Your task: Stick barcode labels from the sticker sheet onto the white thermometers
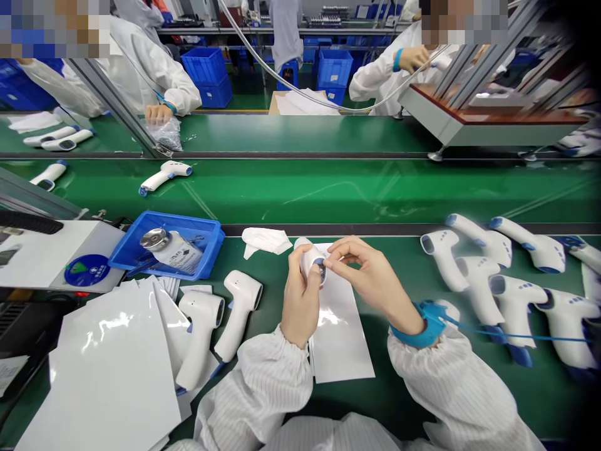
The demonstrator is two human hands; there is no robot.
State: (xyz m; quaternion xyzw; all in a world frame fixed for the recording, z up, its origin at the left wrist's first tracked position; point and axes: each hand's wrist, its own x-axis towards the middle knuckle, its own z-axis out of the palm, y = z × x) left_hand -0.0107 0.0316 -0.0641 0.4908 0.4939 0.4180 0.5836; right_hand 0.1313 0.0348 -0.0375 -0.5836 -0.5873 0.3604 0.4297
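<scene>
My left hand [300, 307] is wrapped round a white infrared thermometer [310, 255], with its dark, shiny end turned toward me. My right hand [370, 275], a blue wrist strap [420, 327] at its wrist, is pinched close to that end. Whatever lies between its fingertips, if anything, is too small to make out. Beneath both hands is a white sheet [345, 341]. To the left of my left hand, two more thermometers [238, 313] rest on the bench, one partly on papers. A crumpled white wipe [267, 241] is just beyond my left hand.
A blue tray [213, 250] holds a metal-topped bottle and a labelled packet. White sheets [113, 369] are piled at left. Several thermometers [483, 282] lie at right. Across the green conveyor [300, 188], which carries another thermometer [165, 176], co-workers sit; a cord runs from my strap.
</scene>
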